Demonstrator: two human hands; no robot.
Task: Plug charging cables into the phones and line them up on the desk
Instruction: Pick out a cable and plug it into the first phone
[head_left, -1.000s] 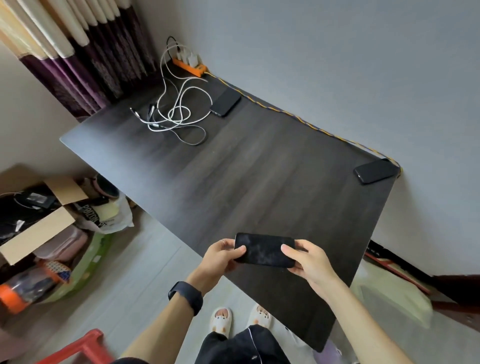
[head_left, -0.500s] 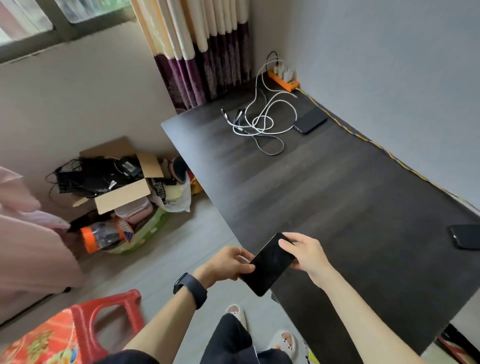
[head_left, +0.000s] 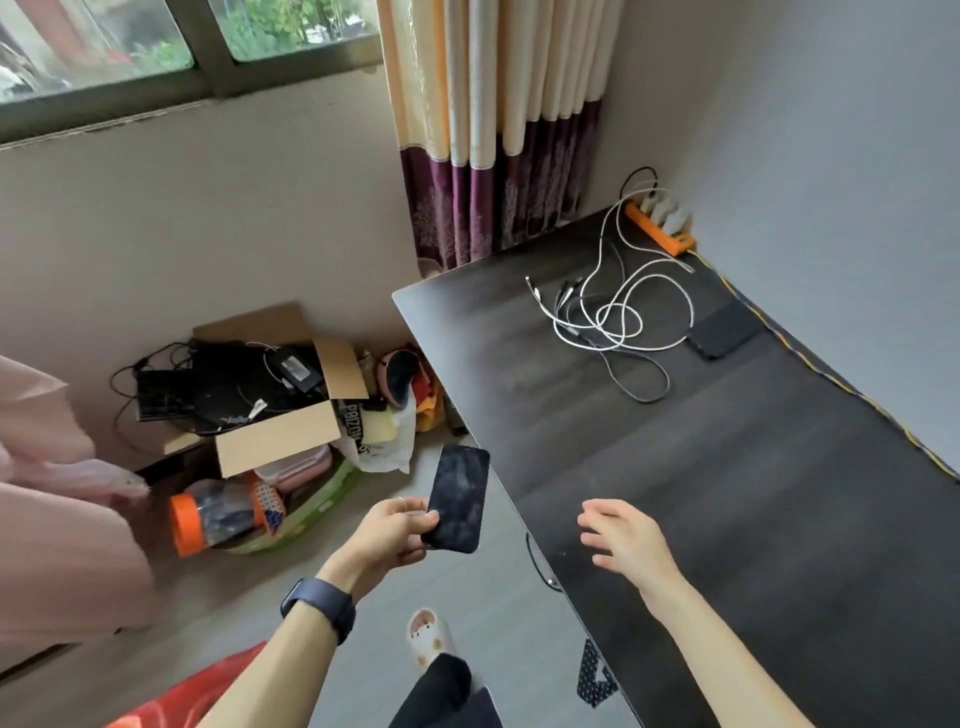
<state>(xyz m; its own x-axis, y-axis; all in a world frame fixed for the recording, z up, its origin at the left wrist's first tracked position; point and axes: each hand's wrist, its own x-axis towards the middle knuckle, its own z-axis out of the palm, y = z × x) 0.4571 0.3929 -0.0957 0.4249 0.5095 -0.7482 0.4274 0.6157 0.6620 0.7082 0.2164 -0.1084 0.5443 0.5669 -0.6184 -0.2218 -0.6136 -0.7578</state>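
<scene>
My left hand (head_left: 389, 530) grips a black phone (head_left: 460, 498) by its lower end, screen up, just off the near left edge of the dark desk (head_left: 753, 467). Over that edge my right hand (head_left: 626, 540) hovers with fingers spread, holding nothing. A tangle of white charging cables (head_left: 618, 312) lies at the desk's far end, running to an orange power strip (head_left: 660, 226) with white chargers in the corner. A second black phone (head_left: 724, 332) lies flat just right of the cables.
A yellow-black cord (head_left: 852, 389) runs along the wall side of the desk. On the floor to the left stand an open cardboard box (head_left: 270, 395) of electronics, bags and an orange-capped jar (head_left: 218, 514). Purple-and-cream curtains (head_left: 498, 156) hang behind the desk.
My right hand has let go of the phone and moved right over the desk; the left hand alone holds it, turned upright. The view has swung left toward the cables and window.
</scene>
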